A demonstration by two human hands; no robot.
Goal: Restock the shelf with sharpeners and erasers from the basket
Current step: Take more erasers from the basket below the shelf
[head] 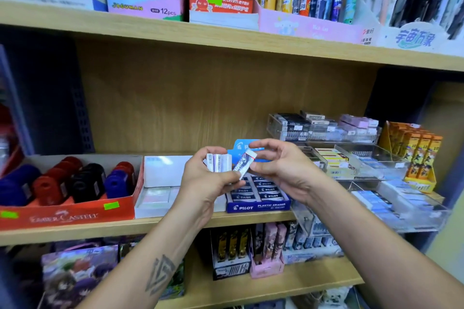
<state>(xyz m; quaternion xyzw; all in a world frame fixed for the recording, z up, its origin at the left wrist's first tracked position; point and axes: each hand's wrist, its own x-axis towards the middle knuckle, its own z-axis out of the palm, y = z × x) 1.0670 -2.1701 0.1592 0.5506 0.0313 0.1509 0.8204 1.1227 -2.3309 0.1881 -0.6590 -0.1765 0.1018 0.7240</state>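
Both forearms reach in above the blue Pilot eraser box (258,206). Left hand (208,183) grips a small stack of erasers (219,162); right hand (283,168) pinches one eraser (244,163) drawn from it. Step, judged: placing singles. Next: lower it into the box. Open shelf (175,108) room behind; acrylic trays (364,158) crowd the box's right edge.

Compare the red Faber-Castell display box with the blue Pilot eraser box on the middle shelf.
The Faber-Castell box is red and wide; the Pilot box is blue and narrower. The Faber-Castell box holds chunky blue, red and black sharpeners; the Pilot box holds flat sleeved erasers in rows. Both are open cardboard trays on the same shelf.
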